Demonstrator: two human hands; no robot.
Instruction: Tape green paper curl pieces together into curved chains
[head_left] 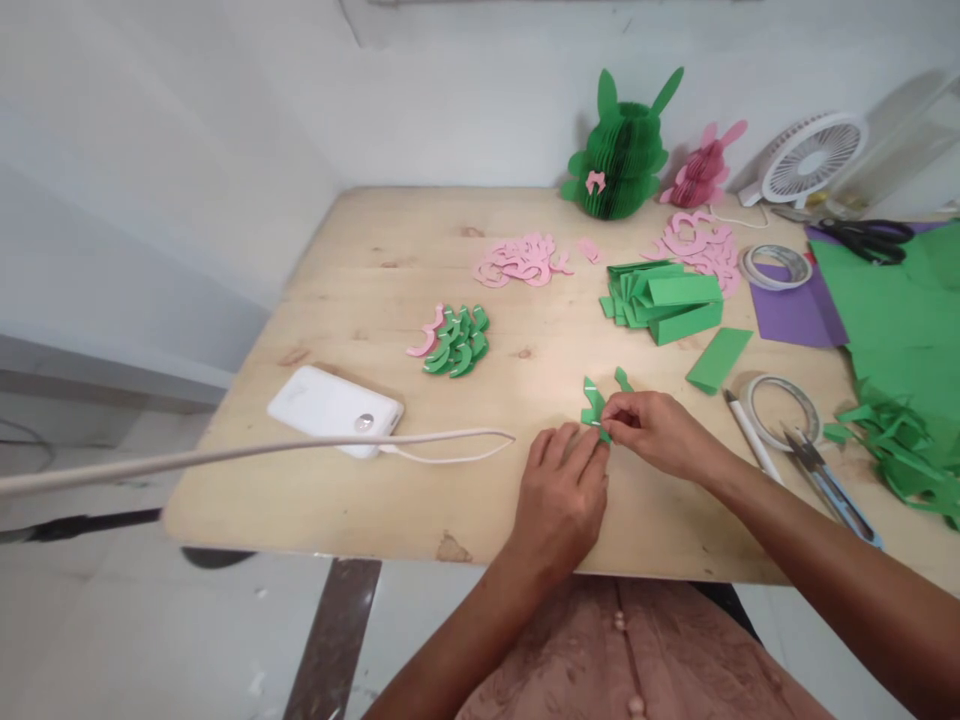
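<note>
A small green paper cutout point(592, 396) with white marks lies on the table in front of me. My left hand point(562, 490) rests on the table with its fingers stretched out, the tips at the cutout's lower edge. My right hand point(651, 432) is pinched at the cutout's right side; what sits between its fingertips is too small to make out. Another green piece point(622, 379) shows just behind the right fingers. To the left lies a cluster of green curved cutouts point(459, 342) with white marks, beside pink ones point(430, 335).
A white power bank point(334, 408) and cable lie left. Folded green strips point(664, 300), pink cutouts point(519, 262), tape rolls point(781, 411), a pen point(752, 436), a cutter point(836, 490), scissors point(866, 238) and a fan point(814, 160) surround the work. Paper rabbits point(621, 160) stand behind.
</note>
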